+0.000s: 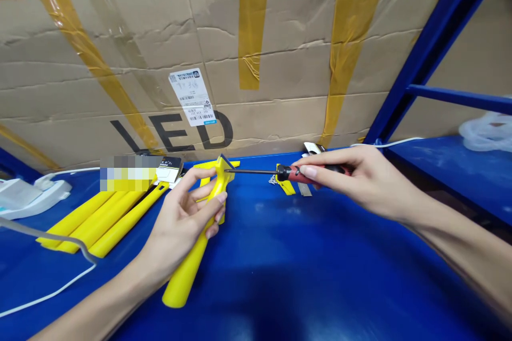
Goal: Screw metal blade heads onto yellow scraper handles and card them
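My left hand point(182, 210) is closed around a yellow scraper point(187, 269), its long round handle slanting down toward me and its head at the top. In my right hand point(374, 184) is a red and black screwdriver point(294, 173), gripped by its handle. Its thin dark shaft points left, and the tip meets the scraper's head, apparently at a screw too small to make out. Behind my left fingers, other yellow parts point(236, 163) lie on the blue surface, partly hidden. Near the screwdriver's handle lie a small yellow piece point(286, 187) and a grey metal strip point(304, 190).
Several yellow scrapers point(108, 218) lie at the left, with dark-and-white packaging point(170, 169). A white power strip point(52, 197) and a grey-white cable point(82, 245) are beyond them. A large taped cardboard box point(280, 117) stands behind the blue shelf point(320, 277); a blue frame point(436, 32) rises at right.
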Demonstrator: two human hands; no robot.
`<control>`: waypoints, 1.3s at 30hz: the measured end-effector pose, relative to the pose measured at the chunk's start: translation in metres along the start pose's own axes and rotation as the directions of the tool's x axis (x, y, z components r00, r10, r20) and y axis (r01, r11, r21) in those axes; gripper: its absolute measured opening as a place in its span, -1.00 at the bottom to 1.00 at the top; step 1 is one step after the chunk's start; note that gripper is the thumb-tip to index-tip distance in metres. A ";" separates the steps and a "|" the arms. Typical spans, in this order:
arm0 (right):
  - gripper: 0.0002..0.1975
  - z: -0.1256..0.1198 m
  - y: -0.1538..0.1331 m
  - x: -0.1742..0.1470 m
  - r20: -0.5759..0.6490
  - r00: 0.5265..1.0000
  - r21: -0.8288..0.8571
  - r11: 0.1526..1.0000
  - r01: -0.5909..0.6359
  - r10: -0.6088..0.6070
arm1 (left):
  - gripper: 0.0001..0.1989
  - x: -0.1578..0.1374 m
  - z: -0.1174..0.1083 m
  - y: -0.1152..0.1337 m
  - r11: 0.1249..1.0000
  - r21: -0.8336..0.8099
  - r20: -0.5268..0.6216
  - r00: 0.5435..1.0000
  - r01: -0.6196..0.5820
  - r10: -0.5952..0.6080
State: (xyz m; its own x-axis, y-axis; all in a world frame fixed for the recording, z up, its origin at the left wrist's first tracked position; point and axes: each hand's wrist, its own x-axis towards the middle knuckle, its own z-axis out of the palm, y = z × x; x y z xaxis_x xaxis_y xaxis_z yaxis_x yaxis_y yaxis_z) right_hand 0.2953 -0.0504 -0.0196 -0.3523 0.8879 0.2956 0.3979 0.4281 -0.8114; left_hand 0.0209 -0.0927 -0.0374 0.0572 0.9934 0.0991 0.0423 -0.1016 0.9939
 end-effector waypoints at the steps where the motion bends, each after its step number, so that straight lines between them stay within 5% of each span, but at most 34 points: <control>1: -0.67 0.002 0.000 0.001 0.021 0.997 0.096 0.993 -0.070 0.069 | -0.62 0.000 -0.001 0.002 1.000 0.006 -0.005 1.000 -0.011 0.011; 6: -0.54 0.018 0.001 0.005 0.213 0.934 0.490 0.796 -0.355 0.286 | -0.60 -0.002 -0.005 0.013 0.993 0.001 -0.021 0.992 -0.122 0.122; 9: -0.53 0.019 -0.001 0.005 0.191 0.943 0.422 0.844 -0.331 0.274 | -0.60 0.000 -0.006 0.014 0.995 0.000 -0.027 0.995 -0.097 0.097; 12: -0.56 0.014 -0.002 0.004 0.071 0.981 0.132 0.973 -0.188 0.180 | -0.61 0.005 -0.006 0.008 0.999 0.023 0.000 0.999 -0.047 0.047; 14: -0.63 0.011 0.001 0.002 0.009 1.000 -0.100 0.995 -0.005 0.006 | -0.60 0.008 -0.007 0.005 0.999 0.034 0.005 0.999 -0.041 0.040; 18: -0.66 0.009 0.009 -0.003 -0.007 0.906 -0.465 0.804 0.371 -0.422 | -0.61 0.009 -0.008 0.003 0.999 0.044 0.035 0.999 -0.023 0.022; 20: -0.64 0.008 0.011 -0.005 0.031 0.866 -0.499 0.743 0.446 -0.499 | -0.62 0.008 -0.009 0.003 0.998 0.056 0.041 0.999 -0.028 0.026; 22: -0.65 0.007 0.009 -0.006 0.067 0.875 -0.443 0.772 0.456 -0.479 | -0.62 0.007 -0.010 0.002 0.997 0.069 0.045 0.999 -0.031 0.028; 26: -0.73 0.005 0.004 -0.003 0.090 0.968 -0.228 0.941 0.249 -0.234 | -0.63 0.006 -0.010 -0.003 0.998 0.068 0.053 0.999 -0.013 0.009; 29: -0.71 0.006 0.003 0.000 0.156 0.988 0.004 1.000 0.003 -0.003 | -0.64 0.005 -0.010 0.001 0.996 0.085 0.031 0.999 -0.041 0.039; 34: -0.63 0.014 0.002 0.003 0.330 0.933 0.382 0.883 -0.273 0.146 | -0.58 0.007 -0.006 0.015 0.995 0.018 0.002 0.996 -0.094 0.094; 39: -0.75 0.018 0.002 0.004 0.236 0.940 0.579 0.742 -0.340 0.247 | -0.40 0.014 -0.006 0.010 0.997 -0.074 -0.040 0.999 0.017 -0.020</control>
State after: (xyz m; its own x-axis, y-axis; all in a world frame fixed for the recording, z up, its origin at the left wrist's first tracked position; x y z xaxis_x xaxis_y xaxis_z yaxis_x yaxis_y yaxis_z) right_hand 0.2791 -0.0494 -0.0289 -0.4327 0.9006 -0.0410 -0.0755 -0.0815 -0.9938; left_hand 0.0161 -0.0793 -0.0256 0.0166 0.9965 0.0814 -0.0303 -0.0808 0.9963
